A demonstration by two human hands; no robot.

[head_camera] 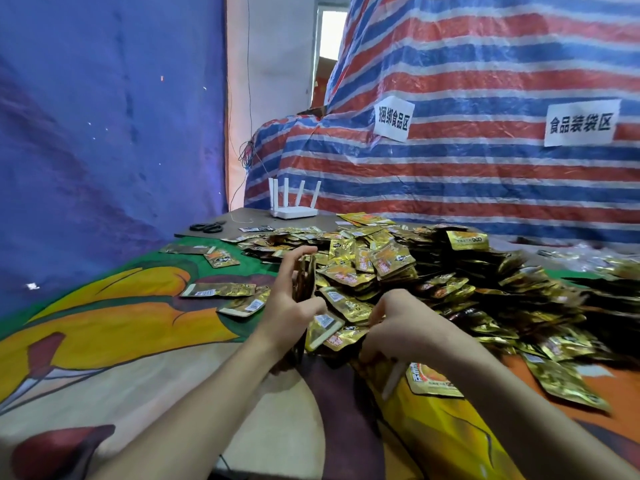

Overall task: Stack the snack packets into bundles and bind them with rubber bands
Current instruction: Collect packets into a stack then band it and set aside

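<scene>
A big heap of gold snack packets [415, 271] covers the middle and right of the table. My left hand [291, 303] holds a small stack of packets [304, 275] upright on edge, thumb on the near side and fingers over the top. My right hand [401, 323] is just right of it, low at the heap's front edge, fingers curled down around loose packets [343, 336]. A few single packets [221, 290] lie apart to the left on the cloth. I see no rubber bands.
A colourful printed cloth [121, 327] covers the table. A white router [294, 211] and black scissors [207, 227] sit at the far edge. A striped tarp [467, 161] with paper signs rises behind the heap; a blue sheet [104, 133] hangs at left.
</scene>
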